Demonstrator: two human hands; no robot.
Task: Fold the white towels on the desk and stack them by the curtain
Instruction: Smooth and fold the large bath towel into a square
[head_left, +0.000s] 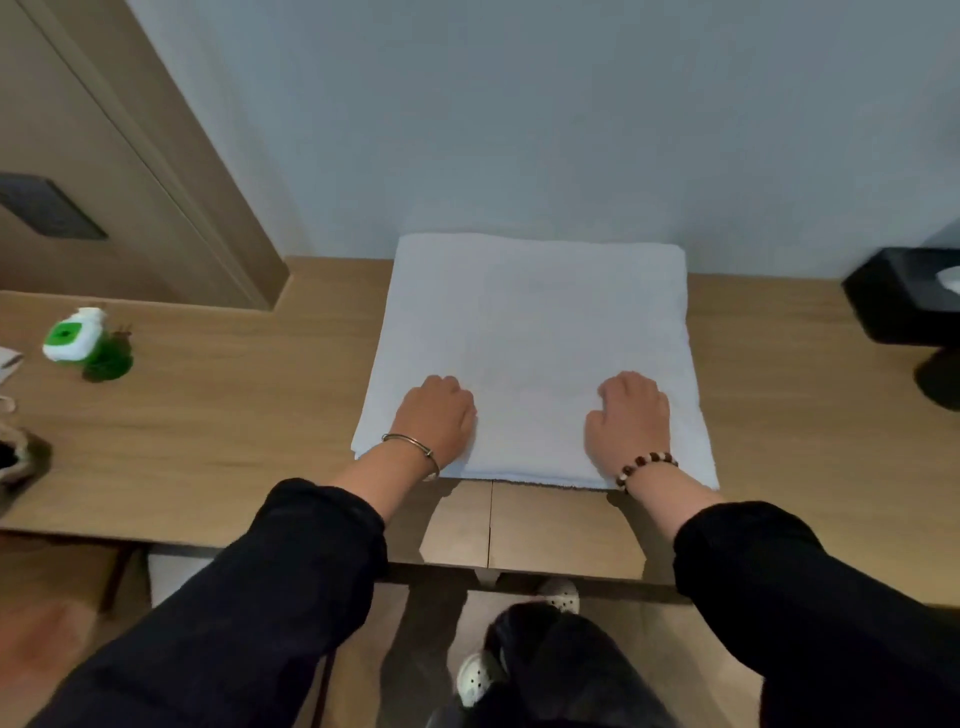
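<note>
Folded white terry towel (535, 332) flat on the light wooden desk (234, 415), far edge at the grey wall (519, 130). Left hand (437, 418) and right hand (629, 415) rest near its front edge, well apart. Fingers of the 2 hands are curled together; whether they pinch cloth cannot be told.

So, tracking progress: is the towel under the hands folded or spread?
Folded, apparently: the towel lies as a compact, thick-edged rectangle on the desk, left hand and right hand resting on it.

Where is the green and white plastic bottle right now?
In the head view, the green and white plastic bottle sits far left on the wooden desk, well to the left of the white towel.
</note>
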